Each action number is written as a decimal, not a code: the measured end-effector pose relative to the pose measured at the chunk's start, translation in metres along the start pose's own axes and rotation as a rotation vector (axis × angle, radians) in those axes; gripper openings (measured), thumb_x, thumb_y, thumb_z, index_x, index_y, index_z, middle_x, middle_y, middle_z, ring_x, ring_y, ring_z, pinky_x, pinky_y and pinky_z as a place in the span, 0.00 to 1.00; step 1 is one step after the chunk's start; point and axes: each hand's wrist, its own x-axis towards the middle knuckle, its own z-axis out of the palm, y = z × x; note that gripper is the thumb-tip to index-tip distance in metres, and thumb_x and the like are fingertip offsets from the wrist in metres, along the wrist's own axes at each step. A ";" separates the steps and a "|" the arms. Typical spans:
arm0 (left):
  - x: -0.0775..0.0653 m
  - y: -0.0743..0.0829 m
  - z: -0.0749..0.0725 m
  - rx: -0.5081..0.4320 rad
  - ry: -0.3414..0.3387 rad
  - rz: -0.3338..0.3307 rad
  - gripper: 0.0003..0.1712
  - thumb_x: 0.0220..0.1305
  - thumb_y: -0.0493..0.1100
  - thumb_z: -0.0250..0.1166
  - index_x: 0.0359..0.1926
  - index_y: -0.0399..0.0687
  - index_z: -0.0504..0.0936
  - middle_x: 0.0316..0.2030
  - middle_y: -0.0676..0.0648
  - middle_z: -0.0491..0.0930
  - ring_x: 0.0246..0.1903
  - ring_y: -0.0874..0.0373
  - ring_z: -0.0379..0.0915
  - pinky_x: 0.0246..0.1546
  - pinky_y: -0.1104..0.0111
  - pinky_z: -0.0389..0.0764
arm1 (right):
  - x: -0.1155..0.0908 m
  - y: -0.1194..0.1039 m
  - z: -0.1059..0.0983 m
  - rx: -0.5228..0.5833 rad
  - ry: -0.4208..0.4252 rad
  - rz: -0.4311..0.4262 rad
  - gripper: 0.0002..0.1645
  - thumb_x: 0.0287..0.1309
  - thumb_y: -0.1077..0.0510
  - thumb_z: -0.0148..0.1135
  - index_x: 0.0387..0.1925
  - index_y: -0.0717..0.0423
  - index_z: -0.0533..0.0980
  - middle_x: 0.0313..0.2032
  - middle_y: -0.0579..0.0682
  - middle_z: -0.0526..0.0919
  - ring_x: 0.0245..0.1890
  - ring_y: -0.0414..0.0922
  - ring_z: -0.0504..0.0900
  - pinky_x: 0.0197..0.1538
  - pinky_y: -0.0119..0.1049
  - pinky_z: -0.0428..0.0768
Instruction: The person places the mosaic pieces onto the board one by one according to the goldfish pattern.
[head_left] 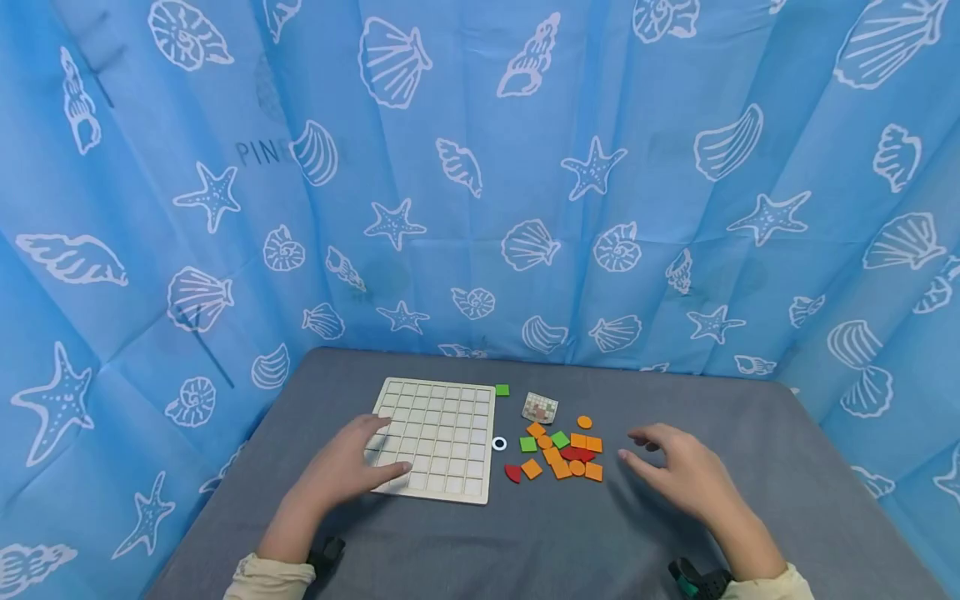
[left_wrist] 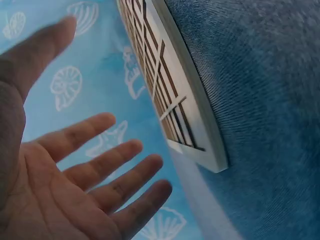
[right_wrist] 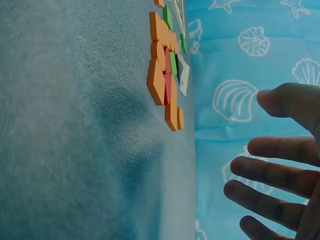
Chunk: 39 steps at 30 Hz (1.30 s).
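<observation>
A pale wooden grid board (head_left: 431, 440) lies on the grey cloth, its square cells bare. My left hand (head_left: 347, 460) hovers over the board's left edge with fingers spread, holding nothing; the left wrist view shows its palm and the board (left_wrist: 212, 150) beyond the fingertips. To the right of the board lies a loose group of flat orange squares (head_left: 594, 472), orange discs (head_left: 584, 422), green squares (head_left: 528, 445) and red pieces (head_left: 512, 473). My right hand (head_left: 678, 467) is held to the right of these pieces, fingers relaxed and apart from them, with nothing in it.
A small card with a printed grid picture (head_left: 540, 408) lies behind the pieces. Beside the board's right edge are a white ring with a dark centre (head_left: 499, 444) and a lone green square (head_left: 502, 390). A blue shell-patterned curtain (head_left: 480, 183) hangs around the table (head_left: 480, 546).
</observation>
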 end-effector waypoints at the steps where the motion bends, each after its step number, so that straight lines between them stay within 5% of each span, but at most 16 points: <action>1: 0.001 -0.002 0.001 -0.033 0.009 -0.009 0.50 0.60 0.67 0.75 0.73 0.39 0.75 0.72 0.33 0.72 0.72 0.34 0.69 0.67 0.39 0.73 | 0.000 0.000 0.001 0.009 -0.001 -0.001 0.25 0.64 0.44 0.74 0.53 0.56 0.87 0.49 0.54 0.90 0.47 0.53 0.87 0.50 0.60 0.85; 9: 0.013 -0.020 0.002 -0.236 0.060 -0.115 0.39 0.69 0.57 0.70 0.69 0.33 0.76 0.65 0.29 0.78 0.59 0.32 0.80 0.53 0.43 0.83 | 0.008 0.005 0.015 0.163 0.008 -0.053 0.22 0.66 0.49 0.73 0.55 0.58 0.86 0.49 0.55 0.89 0.48 0.53 0.87 0.52 0.58 0.85; 18: 0.029 -0.032 -0.001 -0.266 0.057 -0.205 0.31 0.72 0.45 0.65 0.68 0.28 0.74 0.60 0.27 0.79 0.61 0.31 0.76 0.58 0.41 0.79 | 0.023 0.009 0.037 0.286 0.041 -0.106 0.20 0.66 0.52 0.73 0.55 0.58 0.85 0.49 0.54 0.88 0.49 0.53 0.86 0.52 0.56 0.86; 25: 0.041 -0.036 0.002 -0.298 0.065 -0.272 0.29 0.73 0.45 0.65 0.66 0.29 0.78 0.51 0.32 0.82 0.49 0.42 0.81 0.46 0.49 0.82 | 0.034 0.006 0.049 0.322 0.043 -0.131 0.22 0.67 0.52 0.72 0.57 0.59 0.85 0.50 0.56 0.87 0.50 0.54 0.85 0.54 0.56 0.85; 39: 0.047 -0.051 0.002 -0.430 0.024 -0.327 0.21 0.74 0.39 0.62 0.60 0.29 0.82 0.53 0.31 0.82 0.46 0.46 0.84 0.43 0.55 0.87 | 0.064 -0.003 0.070 0.371 -0.133 -0.146 0.18 0.67 0.59 0.71 0.57 0.57 0.85 0.54 0.54 0.84 0.55 0.54 0.83 0.57 0.56 0.80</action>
